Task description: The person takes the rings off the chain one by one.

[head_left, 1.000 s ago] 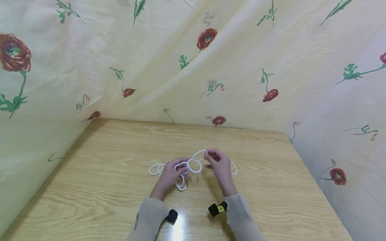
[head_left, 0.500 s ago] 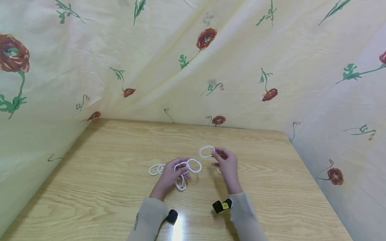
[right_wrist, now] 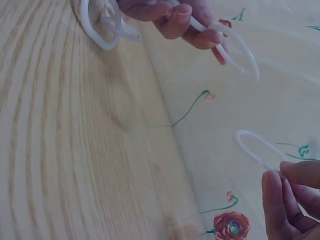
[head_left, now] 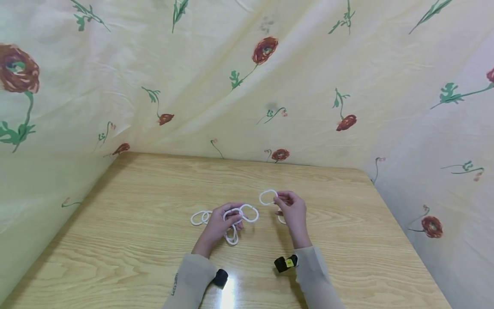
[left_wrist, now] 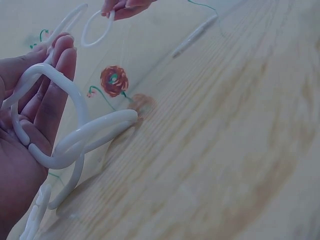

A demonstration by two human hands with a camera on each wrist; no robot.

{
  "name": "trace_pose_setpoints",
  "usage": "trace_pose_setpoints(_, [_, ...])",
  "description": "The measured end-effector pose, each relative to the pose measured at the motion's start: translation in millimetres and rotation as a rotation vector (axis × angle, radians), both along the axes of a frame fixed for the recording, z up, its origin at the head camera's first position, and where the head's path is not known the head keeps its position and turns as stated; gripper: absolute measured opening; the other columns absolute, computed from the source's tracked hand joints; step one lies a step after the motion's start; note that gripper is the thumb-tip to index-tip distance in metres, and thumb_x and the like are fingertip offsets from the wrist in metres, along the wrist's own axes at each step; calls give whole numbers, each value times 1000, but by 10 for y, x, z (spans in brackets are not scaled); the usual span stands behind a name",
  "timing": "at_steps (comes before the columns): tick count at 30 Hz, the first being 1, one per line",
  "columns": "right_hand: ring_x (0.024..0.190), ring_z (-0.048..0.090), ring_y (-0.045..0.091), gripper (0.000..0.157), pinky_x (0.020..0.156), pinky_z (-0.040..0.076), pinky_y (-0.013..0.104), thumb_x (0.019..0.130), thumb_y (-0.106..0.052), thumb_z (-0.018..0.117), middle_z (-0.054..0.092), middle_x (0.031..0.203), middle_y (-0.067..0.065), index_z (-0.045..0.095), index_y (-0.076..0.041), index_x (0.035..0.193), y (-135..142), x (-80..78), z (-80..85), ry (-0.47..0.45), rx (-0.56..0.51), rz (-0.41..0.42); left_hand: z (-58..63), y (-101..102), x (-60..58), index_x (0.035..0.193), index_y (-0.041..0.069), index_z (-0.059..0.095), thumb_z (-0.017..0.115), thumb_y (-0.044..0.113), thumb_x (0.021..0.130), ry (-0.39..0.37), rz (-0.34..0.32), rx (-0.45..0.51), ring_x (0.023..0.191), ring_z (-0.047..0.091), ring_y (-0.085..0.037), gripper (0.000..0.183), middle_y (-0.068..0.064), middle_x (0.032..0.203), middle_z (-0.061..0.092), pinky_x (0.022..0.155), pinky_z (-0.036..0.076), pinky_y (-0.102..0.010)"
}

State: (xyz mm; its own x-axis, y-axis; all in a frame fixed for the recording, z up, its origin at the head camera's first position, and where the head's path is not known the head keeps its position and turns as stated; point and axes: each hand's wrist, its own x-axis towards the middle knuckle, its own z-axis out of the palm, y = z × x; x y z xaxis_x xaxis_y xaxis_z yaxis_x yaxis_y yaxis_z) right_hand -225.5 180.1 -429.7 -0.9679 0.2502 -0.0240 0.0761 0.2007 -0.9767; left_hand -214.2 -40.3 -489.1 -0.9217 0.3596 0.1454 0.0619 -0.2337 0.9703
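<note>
My left hand (head_left: 219,222) holds a short chain of white plastic rings (left_wrist: 95,125) between thumb and fingers. One ring of it sticks out past the fingertips on the right, and others hang below the palm. In the left wrist view a small gap shows in one ring. Off to the right, my right hand (head_left: 295,213) pinches a single white plastic ring (head_left: 260,198) between thumb and fingertips. This ring stands apart from the chain, raised above the table, as the right wrist view also shows.
Linked white rings (head_left: 191,219) lie on the wooden table (head_left: 154,184) left of my left hand. Another white ring (head_left: 281,220) shows partly behind my right hand. Flowered cloth (head_left: 216,94) hangs behind the table and along its sides.
A second ago the single ring overlapped the chain's end ring. My right hand has since drawn it away to the right. My left hand stays in place with the chain.
</note>
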Motion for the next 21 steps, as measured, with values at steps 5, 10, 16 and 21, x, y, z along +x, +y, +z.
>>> trace_pose_setpoints(5, [73,63,5,22,56,57,17,88,-2,67,67,91,6,63,5,109,21,-23,-26,-18,25,-2,-2,-1,-9,131,-13,48,58,-2,93,0,-3,-2,67,66,-8,40,-7,92,69,63,60,-21])
trace_pose_setpoints(10, [73,63,6,22,57,58,17,88,-2,67,67,95,11,63,6,108,35,-33,-45,-28,48,4,2,-2,-6,131,-13,48,58,-2,93,-2,-2,-6,67,66,-8,41,-10,94,70,64,61,-21])
trace_pose_setpoints(16, [73,60,6,20,57,58,18,88,-3,67,67,92,9,63,5,107,43,-42,-69,-47,69,15,0,3,-11,131,-13,48,59,-1,93,5,-5,0,67,66,-7,41,-16,95,70,64,60,-21])
trace_pose_setpoints(21, [75,61,9,20,58,59,20,88,-3,67,67,89,7,63,5,106,46,-59,-99,-59,71,23,-5,6,-19,132,-14,47,58,-1,94,21,-9,-4,68,66,-7,42,-30,100,66,64,60,-21])
